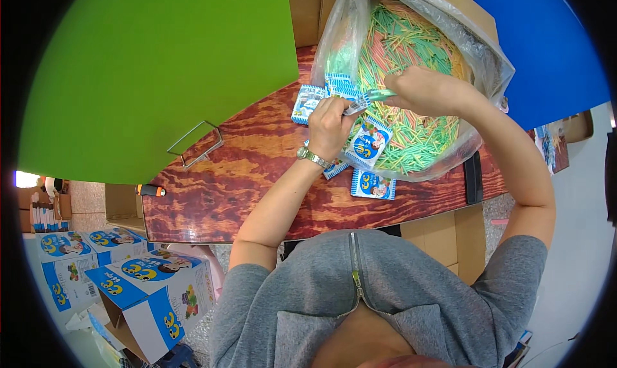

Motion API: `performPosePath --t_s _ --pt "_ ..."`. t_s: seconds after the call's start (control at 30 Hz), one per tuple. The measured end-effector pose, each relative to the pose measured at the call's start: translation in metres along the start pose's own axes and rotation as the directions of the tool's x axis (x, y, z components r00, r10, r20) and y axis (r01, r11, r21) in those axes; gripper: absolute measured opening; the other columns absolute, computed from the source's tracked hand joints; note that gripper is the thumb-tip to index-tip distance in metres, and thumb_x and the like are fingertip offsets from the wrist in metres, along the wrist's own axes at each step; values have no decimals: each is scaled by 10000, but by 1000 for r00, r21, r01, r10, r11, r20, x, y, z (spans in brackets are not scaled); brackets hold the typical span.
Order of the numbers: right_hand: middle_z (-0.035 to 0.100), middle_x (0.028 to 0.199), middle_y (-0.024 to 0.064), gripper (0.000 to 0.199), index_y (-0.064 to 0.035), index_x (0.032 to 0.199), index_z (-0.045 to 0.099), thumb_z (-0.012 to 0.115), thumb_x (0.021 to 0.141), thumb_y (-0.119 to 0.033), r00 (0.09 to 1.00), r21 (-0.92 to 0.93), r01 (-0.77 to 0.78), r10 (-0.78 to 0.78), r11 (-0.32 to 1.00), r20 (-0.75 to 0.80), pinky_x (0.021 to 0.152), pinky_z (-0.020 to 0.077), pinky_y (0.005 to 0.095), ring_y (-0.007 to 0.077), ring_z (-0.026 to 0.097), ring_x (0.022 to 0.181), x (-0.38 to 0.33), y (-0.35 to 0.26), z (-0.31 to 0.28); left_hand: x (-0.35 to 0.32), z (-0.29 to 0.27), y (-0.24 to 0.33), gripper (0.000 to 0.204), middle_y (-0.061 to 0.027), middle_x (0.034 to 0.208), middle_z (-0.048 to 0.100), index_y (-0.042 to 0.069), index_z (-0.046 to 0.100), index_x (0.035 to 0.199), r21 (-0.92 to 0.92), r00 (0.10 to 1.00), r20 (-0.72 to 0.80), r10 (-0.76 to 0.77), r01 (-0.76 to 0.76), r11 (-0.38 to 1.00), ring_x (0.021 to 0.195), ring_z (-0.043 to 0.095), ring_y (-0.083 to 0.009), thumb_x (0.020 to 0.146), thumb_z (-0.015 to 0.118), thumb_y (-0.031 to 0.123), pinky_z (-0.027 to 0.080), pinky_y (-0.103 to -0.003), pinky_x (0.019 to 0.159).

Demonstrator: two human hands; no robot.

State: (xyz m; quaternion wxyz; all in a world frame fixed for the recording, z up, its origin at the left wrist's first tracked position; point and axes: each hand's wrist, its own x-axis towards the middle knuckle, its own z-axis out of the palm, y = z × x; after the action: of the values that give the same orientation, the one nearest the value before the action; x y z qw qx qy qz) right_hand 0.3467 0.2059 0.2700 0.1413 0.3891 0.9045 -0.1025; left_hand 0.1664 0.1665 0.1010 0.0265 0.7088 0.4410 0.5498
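My left hand (pixel 330 127), wearing a wristwatch, is closed on a small blue-and-white packet (pixel 357 105). A few thin green sticks (pixel 382 94) reach from the packet's mouth to my right hand (pixel 421 90), whose fingers are pinched round them. Beneath my right hand lies a big heap of thin green, pink and yellow sticks (pixel 411 146) in a clear plastic liner (pixel 337 40). Similar packets lie around my left hand: one leans on the liner's edge (pixel 370 142), another is nearer me (pixel 374 185), and others are at the left (pixel 308 103).
A red-brown wood-grain table (pixel 238 182) holds a wire stand (pixel 199 146), an orange-black tool (pixel 151 190) and a dark strip (pixel 473 178). Green (pixel 167 72) and blue (pixel 540 47) panels flank the liner. Printed cartons (pixel 151 291) stand at the lower left.
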Motion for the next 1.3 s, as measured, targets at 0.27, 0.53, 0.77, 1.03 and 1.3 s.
performPosePath --t_s 0.27,0.53,0.77,1.03,1.3 --pt "659 820 217 422 52 930 592 731 818 -330 996 -196 92 -88 976 25 770 518 459 397 650 849 20 -11 -13 -3 3 0 233 -111 828 670 34 666 974 -111 997 64 -46 53 992 698 641 -262 753 740 41 500 -350 593" --pt "649 844 174 456 -32 1149 597 766 794 -264 815 49 311 -239 949 -528 670 532 370 276 672 707 13 3 22 -8 -4 -7 253 -37 807 699 37 663 1098 -472 860 345 -377 506 722 711 617 -59 863 701 124 494 -245 629" --pt "676 801 149 339 -82 1179 600 697 860 -149 736 267 350 -87 898 -671 589 506 347 230 668 666 40 3 87 -20 -14 -34 207 -77 759 639 8 644 853 -324 847 374 -377 500 803 662 595 -115 855 710 204 470 -276 595" --pt "690 833 123 342 -105 1148 605 687 864 -275 757 392 15 246 920 -605 654 522 415 321 670 734 77 3 161 -38 -9 -38 296 -101 822 598 83 634 1057 228 937 262 -233 174 958 818 604 -310 800 731 194 499 -407 656" --pt "650 995 125 349 -61 940 632 702 825 -383 932 228 -258 304 939 -198 762 501 473 338 634 920 27 30 173 -45 -6 -40 402 -68 895 568 145 602 1117 327 870 452 -196 43 944 849 588 -271 748 756 183 519 -408 623"
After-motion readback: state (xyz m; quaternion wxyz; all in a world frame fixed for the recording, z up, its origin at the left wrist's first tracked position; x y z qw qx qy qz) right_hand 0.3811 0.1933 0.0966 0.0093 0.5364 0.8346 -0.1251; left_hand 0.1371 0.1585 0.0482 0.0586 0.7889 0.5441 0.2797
